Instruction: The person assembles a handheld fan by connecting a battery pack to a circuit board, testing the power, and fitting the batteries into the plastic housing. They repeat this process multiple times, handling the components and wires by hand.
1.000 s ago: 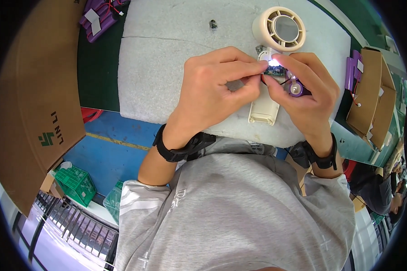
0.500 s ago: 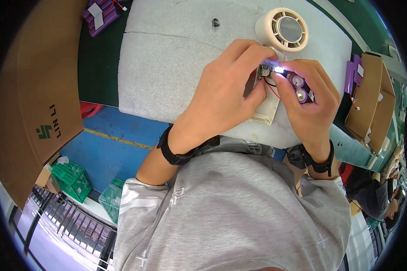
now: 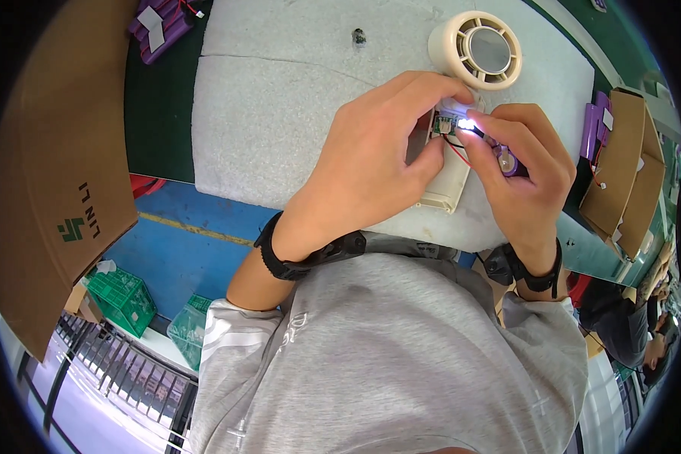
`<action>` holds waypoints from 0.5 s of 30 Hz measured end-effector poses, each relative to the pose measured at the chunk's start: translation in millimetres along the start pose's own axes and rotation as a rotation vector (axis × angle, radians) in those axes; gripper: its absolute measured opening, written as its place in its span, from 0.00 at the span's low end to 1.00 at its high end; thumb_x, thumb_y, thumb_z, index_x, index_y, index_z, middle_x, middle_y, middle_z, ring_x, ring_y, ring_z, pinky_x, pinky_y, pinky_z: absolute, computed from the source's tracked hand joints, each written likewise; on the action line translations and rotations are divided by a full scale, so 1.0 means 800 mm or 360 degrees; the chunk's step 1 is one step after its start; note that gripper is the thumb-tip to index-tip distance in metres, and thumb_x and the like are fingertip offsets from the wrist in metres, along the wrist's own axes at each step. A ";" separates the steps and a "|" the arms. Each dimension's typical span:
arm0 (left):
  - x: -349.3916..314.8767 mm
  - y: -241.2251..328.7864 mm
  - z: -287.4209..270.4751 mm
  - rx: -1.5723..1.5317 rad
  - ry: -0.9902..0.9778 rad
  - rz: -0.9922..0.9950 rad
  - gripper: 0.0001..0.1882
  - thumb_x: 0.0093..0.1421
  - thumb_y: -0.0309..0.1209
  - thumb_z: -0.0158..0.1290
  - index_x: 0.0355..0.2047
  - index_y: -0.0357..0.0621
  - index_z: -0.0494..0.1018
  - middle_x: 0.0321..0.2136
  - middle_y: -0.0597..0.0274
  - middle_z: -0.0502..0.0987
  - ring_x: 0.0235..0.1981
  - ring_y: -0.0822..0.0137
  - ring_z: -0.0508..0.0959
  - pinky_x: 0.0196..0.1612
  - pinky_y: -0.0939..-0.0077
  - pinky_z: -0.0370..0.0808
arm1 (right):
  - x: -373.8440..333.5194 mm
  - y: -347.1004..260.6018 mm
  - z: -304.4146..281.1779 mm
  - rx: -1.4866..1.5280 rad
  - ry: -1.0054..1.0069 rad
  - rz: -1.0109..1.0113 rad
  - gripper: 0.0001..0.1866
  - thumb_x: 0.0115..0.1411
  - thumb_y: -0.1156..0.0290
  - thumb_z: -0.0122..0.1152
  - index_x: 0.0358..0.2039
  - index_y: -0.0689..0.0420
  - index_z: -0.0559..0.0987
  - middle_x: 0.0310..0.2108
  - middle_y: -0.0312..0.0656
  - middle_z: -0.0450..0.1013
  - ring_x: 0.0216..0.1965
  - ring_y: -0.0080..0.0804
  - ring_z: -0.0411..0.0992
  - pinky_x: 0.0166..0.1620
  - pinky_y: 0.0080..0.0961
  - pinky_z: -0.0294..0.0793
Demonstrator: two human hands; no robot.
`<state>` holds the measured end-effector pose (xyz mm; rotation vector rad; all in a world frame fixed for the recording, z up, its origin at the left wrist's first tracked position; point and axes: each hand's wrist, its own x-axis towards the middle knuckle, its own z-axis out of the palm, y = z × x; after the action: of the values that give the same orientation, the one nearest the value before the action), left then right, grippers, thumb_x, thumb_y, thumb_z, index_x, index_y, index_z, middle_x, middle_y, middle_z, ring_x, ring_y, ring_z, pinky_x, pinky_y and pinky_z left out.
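Observation:
A cream handheld fan with a round grilled head (image 3: 488, 51) lies on the white foam sheet, its handle shell (image 3: 440, 198) pointing toward me. On that handle sits a small green circuit board (image 3: 446, 124) with bright white lights glowing at its right end. My left hand (image 3: 378, 144) curls around the handle's left side, fingertips at its top and thumb low. With thumb and forefinger, my right hand (image 3: 526, 163) pinches the lit end of the board; the glare hides the exact contact. Red and black wires (image 3: 457, 149) run from the board. Purple battery cells (image 3: 509, 161) show under my right fingers.
The foam sheet (image 3: 272, 129) covers the green bench. A tall carton (image 3: 60, 151) stands at left, near a purple battery pack (image 3: 161, 29). More purple cells (image 3: 595, 129) and an open carton (image 3: 626, 166) are at right. Green crates (image 3: 121, 300) stand on the floor.
My right hand has shifted slightly right and down, covering more of the battery cells. The left hand stays around the handle. The lights on the board remain lit.

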<state>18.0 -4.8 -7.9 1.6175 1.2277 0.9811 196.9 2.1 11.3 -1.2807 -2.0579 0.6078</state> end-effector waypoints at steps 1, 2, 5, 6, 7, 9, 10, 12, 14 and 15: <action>0.000 0.000 0.000 -0.0002 0.0003 -0.0003 0.22 0.47 0.18 0.53 0.45 0.45 0.73 0.33 0.63 0.77 0.26 0.72 0.75 0.31 0.79 0.72 | 0.000 0.000 0.000 -0.0016 -0.0004 -0.0010 0.12 0.45 0.83 0.69 0.32 0.62 0.81 0.30 0.41 0.74 0.28 0.26 0.72 0.29 0.18 0.69; 0.001 0.000 0.000 -0.0005 0.0000 -0.0015 0.21 0.47 0.18 0.52 0.44 0.45 0.73 0.32 0.63 0.77 0.26 0.72 0.75 0.30 0.80 0.72 | 0.000 -0.001 0.000 -0.0031 -0.0009 -0.0020 0.12 0.45 0.83 0.69 0.32 0.61 0.81 0.30 0.41 0.74 0.28 0.26 0.72 0.29 0.19 0.70; 0.003 0.000 -0.001 -0.0014 -0.0003 -0.0040 0.21 0.47 0.19 0.52 0.44 0.45 0.73 0.30 0.64 0.77 0.24 0.72 0.75 0.30 0.80 0.72 | 0.000 -0.001 0.003 -0.0070 0.0040 -0.0056 0.13 0.44 0.83 0.70 0.33 0.61 0.81 0.30 0.41 0.74 0.28 0.27 0.72 0.29 0.19 0.70; 0.004 0.002 -0.001 -0.0022 -0.0011 -0.0061 0.20 0.47 0.19 0.52 0.43 0.45 0.73 0.32 0.62 0.77 0.25 0.67 0.75 0.30 0.76 0.73 | 0.000 -0.001 0.004 -0.0088 0.0067 -0.0073 0.13 0.44 0.83 0.70 0.33 0.61 0.81 0.30 0.41 0.74 0.28 0.27 0.72 0.29 0.20 0.70; 0.004 0.003 -0.001 -0.0030 -0.0021 -0.0082 0.19 0.48 0.19 0.51 0.42 0.45 0.73 0.33 0.60 0.77 0.26 0.63 0.76 0.31 0.73 0.73 | 0.001 -0.001 0.005 -0.0088 0.0063 -0.0075 0.13 0.44 0.83 0.70 0.33 0.61 0.81 0.30 0.41 0.74 0.28 0.27 0.72 0.29 0.20 0.70; 0.004 0.004 -0.001 -0.0038 -0.0026 -0.0105 0.18 0.48 0.19 0.51 0.41 0.44 0.73 0.34 0.58 0.77 0.27 0.59 0.77 0.31 0.69 0.73 | 0.002 -0.003 0.007 -0.0086 0.0078 -0.0053 0.13 0.44 0.83 0.70 0.33 0.61 0.81 0.30 0.41 0.74 0.28 0.27 0.72 0.30 0.20 0.71; 0.004 0.005 0.000 -0.0040 -0.0016 -0.0099 0.17 0.48 0.19 0.51 0.41 0.45 0.73 0.34 0.58 0.77 0.27 0.59 0.77 0.31 0.69 0.73 | 0.002 -0.004 0.007 -0.0085 0.0086 -0.0043 0.13 0.44 0.84 0.70 0.33 0.62 0.81 0.30 0.42 0.74 0.28 0.27 0.72 0.30 0.20 0.71; 0.004 0.006 0.001 -0.0042 0.0002 -0.0086 0.17 0.48 0.19 0.51 0.40 0.45 0.73 0.34 0.58 0.77 0.27 0.59 0.77 0.31 0.69 0.73 | 0.002 -0.005 0.007 -0.0063 0.0106 -0.0039 0.13 0.44 0.84 0.70 0.33 0.62 0.81 0.30 0.42 0.74 0.28 0.27 0.72 0.31 0.20 0.71; 0.004 0.005 0.001 -0.0023 0.0005 -0.0074 0.18 0.48 0.19 0.51 0.41 0.45 0.73 0.32 0.60 0.77 0.25 0.63 0.76 0.30 0.72 0.73 | 0.002 -0.005 0.009 -0.0022 0.0146 -0.0029 0.13 0.44 0.84 0.70 0.33 0.62 0.80 0.31 0.42 0.75 0.29 0.27 0.73 0.31 0.19 0.72; 0.004 0.003 0.001 -0.0004 0.0006 -0.0062 0.19 0.47 0.19 0.51 0.42 0.46 0.73 0.30 0.61 0.77 0.24 0.67 0.75 0.29 0.76 0.73 | 0.003 -0.004 0.010 -0.0023 0.0142 -0.0030 0.13 0.44 0.84 0.70 0.33 0.62 0.80 0.31 0.42 0.75 0.29 0.27 0.73 0.31 0.19 0.72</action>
<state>19.9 -2.2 -5.3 1.5851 1.2552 0.9612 188.6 2.6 8.3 -1.2720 -2.0028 0.5189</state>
